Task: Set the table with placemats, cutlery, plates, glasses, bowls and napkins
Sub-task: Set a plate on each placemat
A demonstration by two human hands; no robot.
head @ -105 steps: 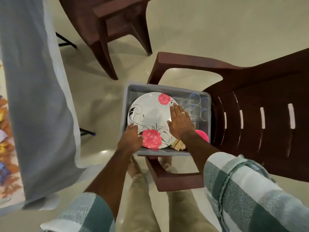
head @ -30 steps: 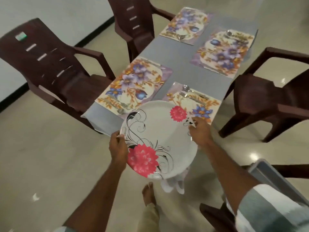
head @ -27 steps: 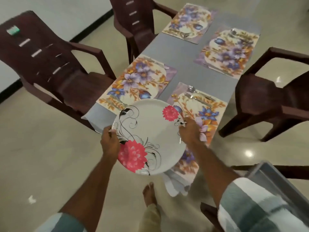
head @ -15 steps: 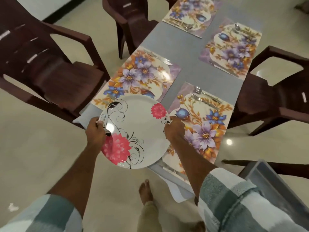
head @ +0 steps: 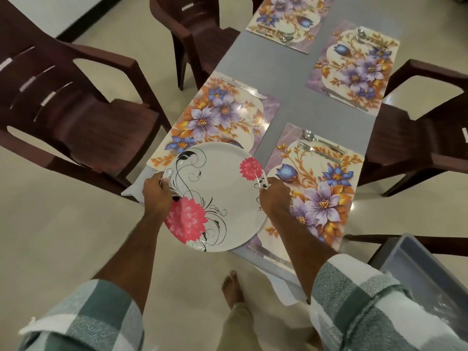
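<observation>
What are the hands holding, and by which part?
A plate, by its rim: left hand on the left edge, right hand on the right edge.

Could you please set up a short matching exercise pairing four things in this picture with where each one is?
Things:
1. plate
2. spoon
3. grey tub
4. bare foot

Places:
A. on the floor below the plate
B. held at its rim by the left hand and right hand
C. bottom right corner
D. far edge of the near right placemat

Pairs: 1-B, 2-D, 3-C, 4-A

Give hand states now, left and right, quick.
Left hand: closed on the plate rim, left side.
Right hand: closed on the plate rim, right side.
</observation>
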